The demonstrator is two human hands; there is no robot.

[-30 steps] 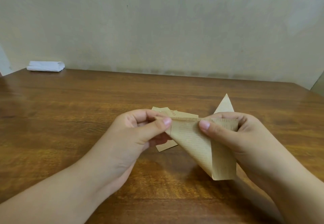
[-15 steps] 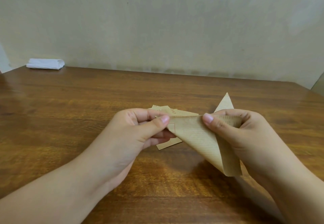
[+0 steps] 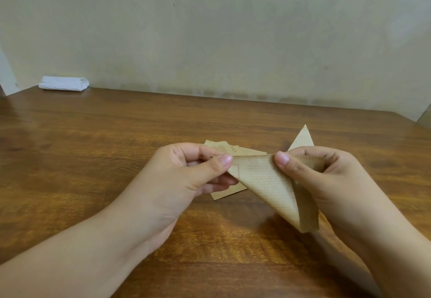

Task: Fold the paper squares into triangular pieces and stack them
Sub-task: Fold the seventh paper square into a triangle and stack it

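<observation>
Brown folded paper triangle with tiny printed lines (image 3: 268, 188) is pinched above the wooden counter (image 3: 116, 148) by our left hand (image 3: 186, 176) and right hand (image 3: 321, 176); flat brown paper sheets (image 3: 233, 150) behind read "Ori".

The right hand (image 3: 326, 181) now sits closer to the left hand (image 3: 186, 176), its thumb nearer along the top fold of the paper (image 3: 268, 185). The hanging tip swings slightly right, and its back flap shows wider.

folded white cloth (image 3: 64, 83) on wooden table (image 3: 93, 157), plain wall (image 3: 210, 29)
</observation>
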